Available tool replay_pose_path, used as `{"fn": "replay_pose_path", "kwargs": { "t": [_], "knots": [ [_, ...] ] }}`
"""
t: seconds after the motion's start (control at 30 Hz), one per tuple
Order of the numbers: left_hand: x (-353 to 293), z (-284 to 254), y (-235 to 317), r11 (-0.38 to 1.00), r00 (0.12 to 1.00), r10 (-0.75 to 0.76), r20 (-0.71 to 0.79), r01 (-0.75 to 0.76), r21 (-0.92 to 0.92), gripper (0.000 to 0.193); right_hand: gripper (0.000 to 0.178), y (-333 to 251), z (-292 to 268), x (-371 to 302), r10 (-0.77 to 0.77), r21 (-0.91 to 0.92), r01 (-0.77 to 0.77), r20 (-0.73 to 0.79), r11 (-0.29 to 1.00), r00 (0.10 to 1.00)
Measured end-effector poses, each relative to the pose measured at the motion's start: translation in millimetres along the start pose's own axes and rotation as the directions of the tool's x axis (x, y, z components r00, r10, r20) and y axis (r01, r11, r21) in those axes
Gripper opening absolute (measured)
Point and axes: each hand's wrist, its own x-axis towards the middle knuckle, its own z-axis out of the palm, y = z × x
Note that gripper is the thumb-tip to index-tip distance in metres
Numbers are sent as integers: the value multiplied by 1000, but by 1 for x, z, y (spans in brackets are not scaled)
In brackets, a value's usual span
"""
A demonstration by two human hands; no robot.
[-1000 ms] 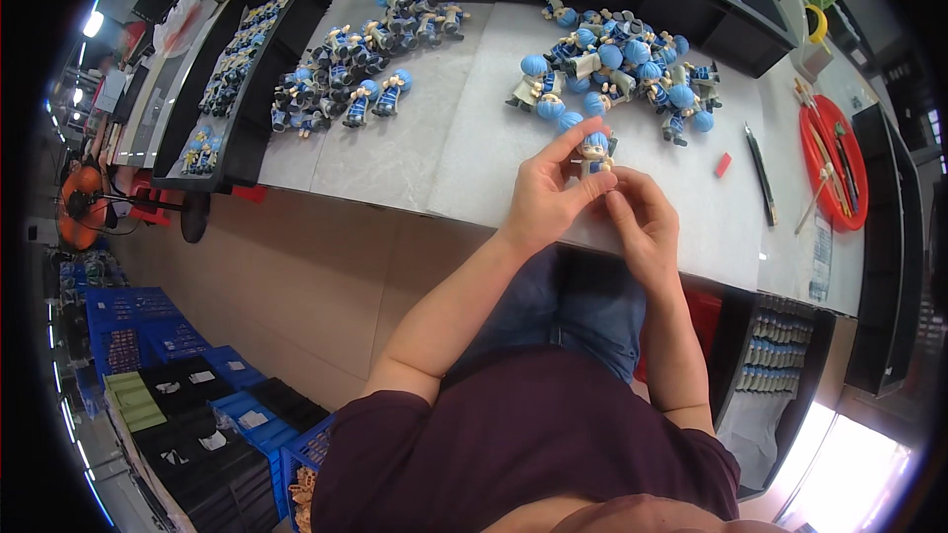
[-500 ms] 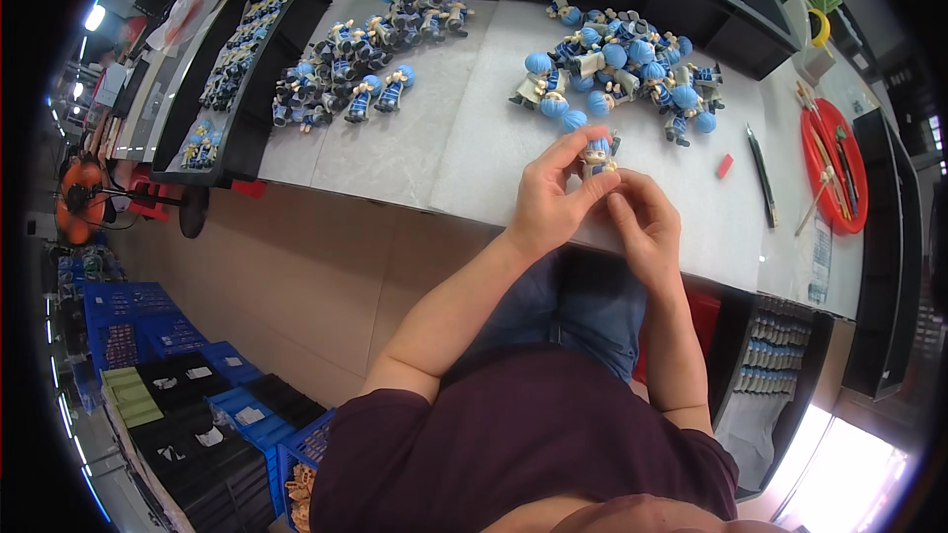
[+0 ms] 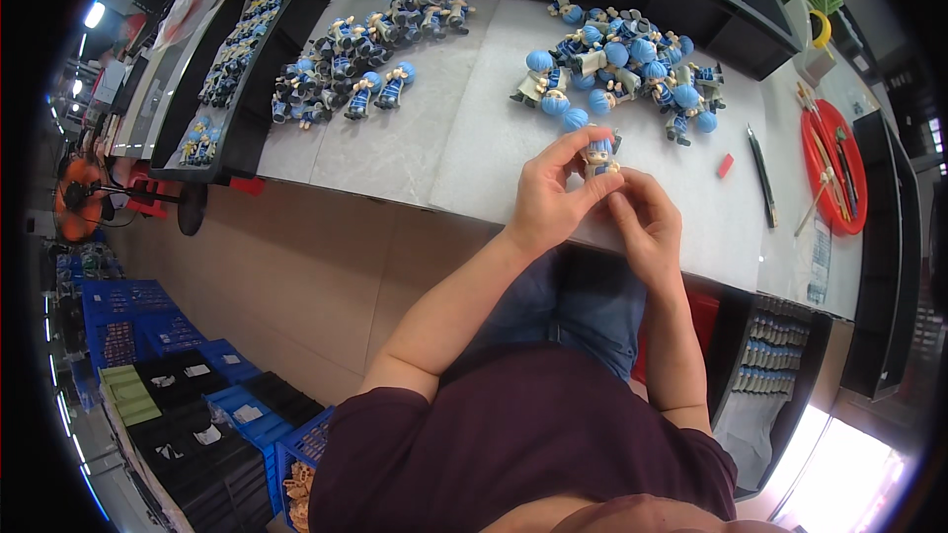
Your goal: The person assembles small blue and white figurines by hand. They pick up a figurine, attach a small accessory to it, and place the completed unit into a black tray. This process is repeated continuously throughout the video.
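Left fingers (image 3: 571, 145) around figurine (image 3: 599, 152), right fingers (image 3: 626, 214) just beside

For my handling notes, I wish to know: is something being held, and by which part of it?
A blue-haired figurine: the left hand holds it by the head and body. Whether the right hand also grips its lower end cannot be told.

A small figurine (image 3: 598, 157) with light-blue hair, a pale face and a blue-and-cream body is held in the hands (image 3: 551, 195) above the tabletop (image 3: 390, 158), near its front edge, face toward the camera, lower part hidden.
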Motion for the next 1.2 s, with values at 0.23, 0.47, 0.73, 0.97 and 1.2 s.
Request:
{"fn": "replay_pose_path", "kwargs": {
  "t": [0.23,0.47,0.73,0.97,1.2],
  "knots": [
    [2,-2,5,999,996,-33,79,33,2,54,23,-2,2,0,-43,-20,43,-33,999,999],
    [3,-4,4,995,993,-78,91,84,-61,57,23,-2,1,0,-25,-4,25,-17,1000,1000],
    [4,-6,4,994,991,-66,119,75,-75,57,25,-2,2,0,-28,17,29,-33,999,999],
    [7,-10,0,937,984,-176,14,171,-303,31,26,1,2,2,-33,47,35,-39,998,999],
    [7,-9,-3,926,981,-189,-29,169,-339,30,27,0,3,2,-26,60,29,-49,998,998]
  ]
}}
